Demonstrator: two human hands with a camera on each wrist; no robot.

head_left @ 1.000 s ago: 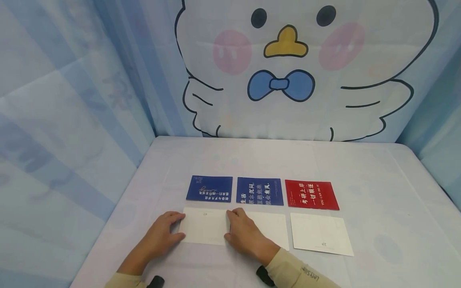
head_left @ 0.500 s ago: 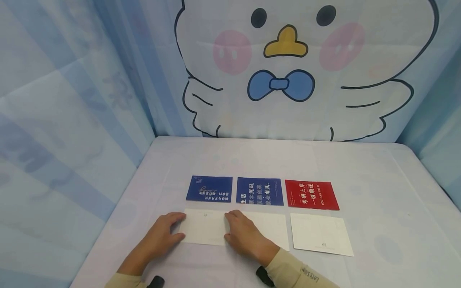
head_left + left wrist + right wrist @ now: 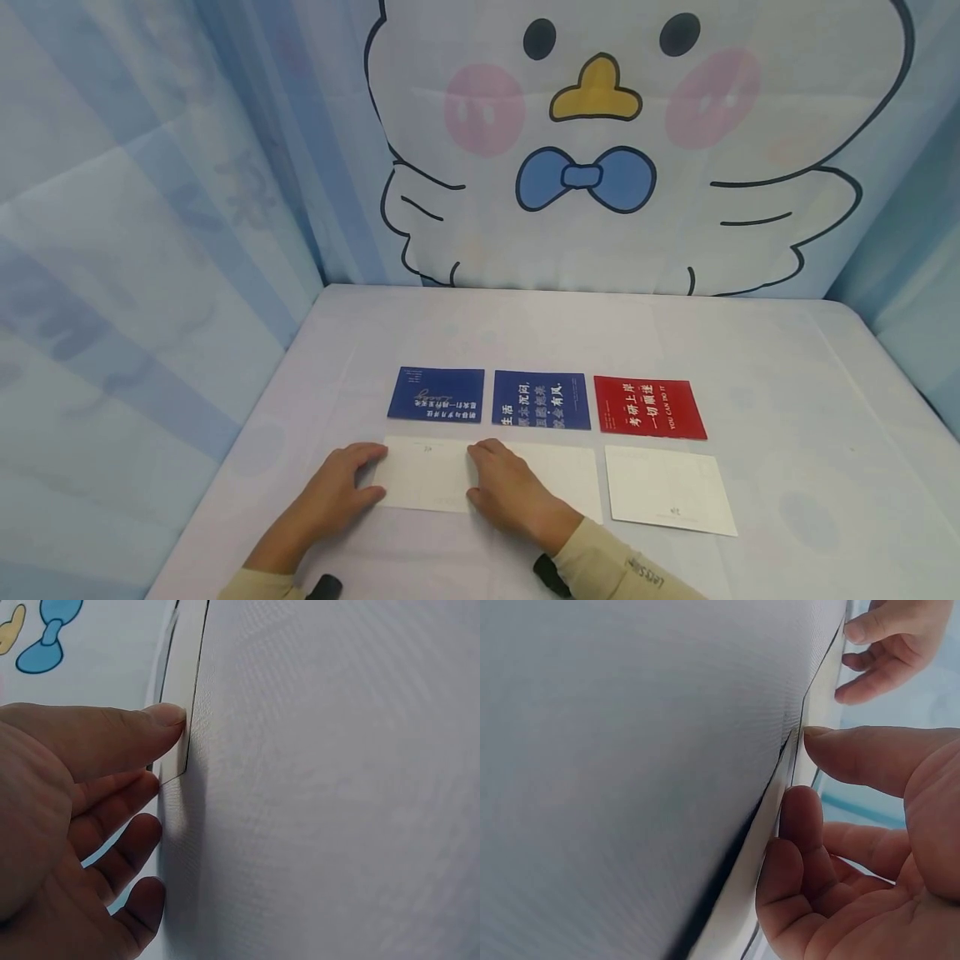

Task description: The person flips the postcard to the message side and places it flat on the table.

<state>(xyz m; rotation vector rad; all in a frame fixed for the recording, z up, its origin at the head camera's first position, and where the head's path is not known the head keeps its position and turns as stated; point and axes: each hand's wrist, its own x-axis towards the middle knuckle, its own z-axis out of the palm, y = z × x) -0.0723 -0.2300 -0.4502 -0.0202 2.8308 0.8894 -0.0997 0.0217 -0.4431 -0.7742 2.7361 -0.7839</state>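
A white card (image 3: pixel 427 475) with a small mark near its far edge lies at the left of the near row. My left hand (image 3: pixel 345 492) holds its left end, thumb and forefinger apart along that side. In the left wrist view the thumb (image 3: pixel 161 724) overlaps the card's end. At the card's right end, my right hand (image 3: pixel 513 492) holds it between thumb and curled fingers; the right wrist view shows these fingers (image 3: pixel 802 817) close at the edge. A second white card (image 3: pixel 562 475) is partly hidden behind the right hand.
A third white card (image 3: pixel 667 490) lies to the right. Behind the near row lie two blue cards, the left one (image 3: pixel 437 394) and the middle one (image 3: pixel 542 400), plus a red card (image 3: pixel 649 407). The white-covered table (image 3: pixel 817 392) meets a printed curtain (image 3: pixel 480 225) behind.
The left white card has shifted slightly toward me and now lies flatter, its dark right edge gone from sight. My right fingers have moved slightly left and nearer; the left hand has barely moved.
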